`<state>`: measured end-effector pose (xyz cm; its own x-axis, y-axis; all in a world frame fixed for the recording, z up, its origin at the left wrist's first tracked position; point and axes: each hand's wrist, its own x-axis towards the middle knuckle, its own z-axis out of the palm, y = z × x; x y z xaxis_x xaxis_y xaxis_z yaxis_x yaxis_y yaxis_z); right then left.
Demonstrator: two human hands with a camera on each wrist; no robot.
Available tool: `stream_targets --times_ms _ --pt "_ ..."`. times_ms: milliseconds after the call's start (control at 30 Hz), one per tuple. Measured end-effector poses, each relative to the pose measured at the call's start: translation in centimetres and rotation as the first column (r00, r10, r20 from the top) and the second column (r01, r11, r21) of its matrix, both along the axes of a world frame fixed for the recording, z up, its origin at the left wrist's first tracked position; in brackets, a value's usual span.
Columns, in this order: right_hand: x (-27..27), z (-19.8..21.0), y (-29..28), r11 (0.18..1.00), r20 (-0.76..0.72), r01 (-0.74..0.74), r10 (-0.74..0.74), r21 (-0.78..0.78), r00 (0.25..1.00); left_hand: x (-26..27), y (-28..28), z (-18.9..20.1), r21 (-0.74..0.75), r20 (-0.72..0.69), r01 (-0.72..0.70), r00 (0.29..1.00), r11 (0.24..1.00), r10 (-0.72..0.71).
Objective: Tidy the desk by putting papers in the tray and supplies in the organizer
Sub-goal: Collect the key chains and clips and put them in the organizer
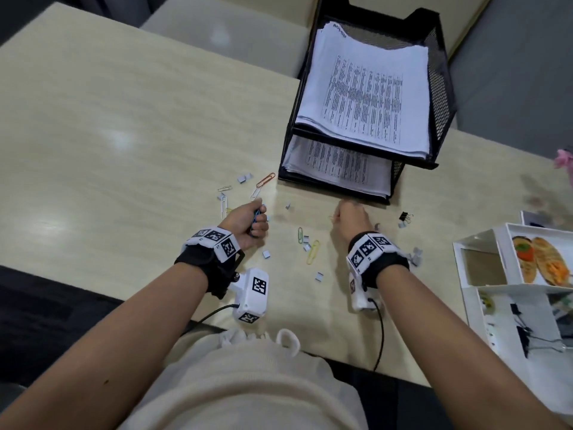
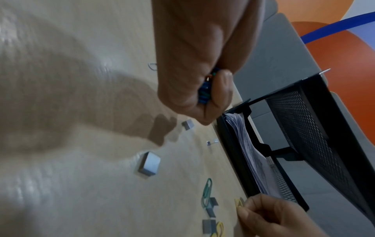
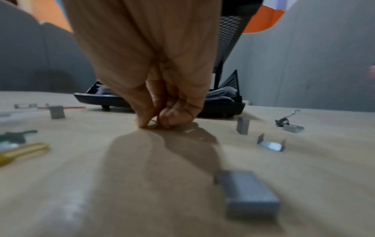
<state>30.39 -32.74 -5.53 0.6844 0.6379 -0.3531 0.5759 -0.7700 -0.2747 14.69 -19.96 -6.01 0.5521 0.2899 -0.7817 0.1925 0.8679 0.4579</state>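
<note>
My left hand point(image 1: 246, 220) is curled in a fist round a bunch of blue and green paper clips point(image 2: 204, 94), hovering just above the desk. In front of the black mesh paper tray point(image 1: 441, 88), my right hand point(image 1: 352, 216) reaches down and pinches a yellow paper clip point(image 3: 151, 126) that lies on the desk between thumb and fingertips point(image 3: 142, 123). Printed papers point(image 1: 366, 97) fill both tiers of the tray. The white organizer point(image 1: 500, 243) stands at the right edge with binder clips in one compartment.
Loose on the beige desk point(image 1: 124, 135) lie an orange clip point(image 1: 265, 180), a green clip point(image 1: 300, 234), a yellow clip point(image 1: 313, 252), several staple blocks point(image 1: 266, 254) and a black binder clip point(image 1: 404, 217). A pink item point(image 1: 564, 159) sits far right.
</note>
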Motion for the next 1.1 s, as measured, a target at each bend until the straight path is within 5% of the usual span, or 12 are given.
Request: stream_targets --times_ms 233,600,700,867,1000,1100 --pt "-6.2 0.9 -1.7 0.869 -0.282 0.479 -0.432 0.123 0.856 0.7 -1.2 -0.4 0.018 -0.027 -0.016 0.999 1.000 0.017" --pt "-10.1 0.6 -2.2 0.922 -0.146 0.387 -0.385 -0.015 0.911 0.0 -4.9 0.6 0.045 -0.044 -0.045 0.998 0.998 0.047" --pt "-9.6 1.6 -4.3 0.921 -0.107 0.376 -0.365 0.103 0.925 1.2 -7.1 1.0 0.052 -0.028 -0.040 0.999 0.998 0.041" --pt "-6.0 4.7 -13.2 0.689 -0.177 0.602 -0.587 0.403 0.790 6.3 -14.0 2.5 0.009 0.043 0.133 0.990 0.991 -0.133" --pt "-3.6 5.8 -22.6 0.557 -0.162 0.712 -0.728 0.427 0.666 10.8 -22.0 4.4 0.001 0.077 0.348 0.935 0.938 -0.347" --pt "-2.6 6.1 -28.1 0.556 -0.099 0.748 -0.775 0.362 0.624 13.3 -28.3 5.4 0.023 0.076 0.445 0.892 0.895 -0.446"
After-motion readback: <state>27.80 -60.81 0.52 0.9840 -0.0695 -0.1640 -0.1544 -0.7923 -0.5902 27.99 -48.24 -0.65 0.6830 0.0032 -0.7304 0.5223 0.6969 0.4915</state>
